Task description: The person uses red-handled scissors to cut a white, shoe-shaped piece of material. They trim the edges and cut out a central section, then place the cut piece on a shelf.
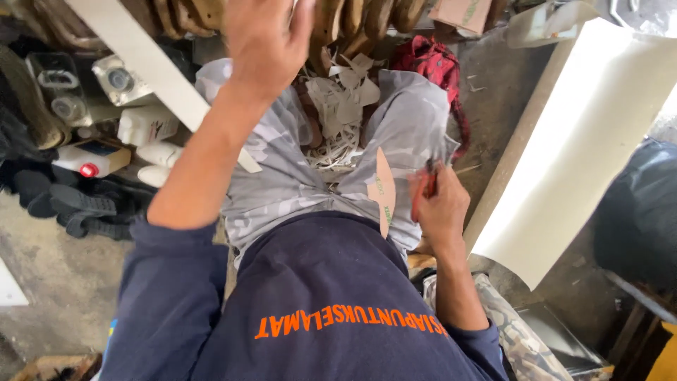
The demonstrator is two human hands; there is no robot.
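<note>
My left hand (262,42) reaches forward and up to a row of brown wooden shoe lasts (352,21) at the top of the view; its fingers are spread against them and I cannot see a grip. My right hand (438,201) rests on my right thigh, closed on a red-handled tool (422,192). A tan sole-shaped cardboard piece (382,189) lies on my grey camouflage trousers just left of that hand. Pale paper offcuts (344,113) are heaped between my knees.
A big off-white sheet (585,148) leans at the right. A white board (148,63) slants past my left arm. White bottles and a red-capped container (95,159) stand at the left, black soles (77,208) below them. A red cloth (437,63) lies beyond my knee.
</note>
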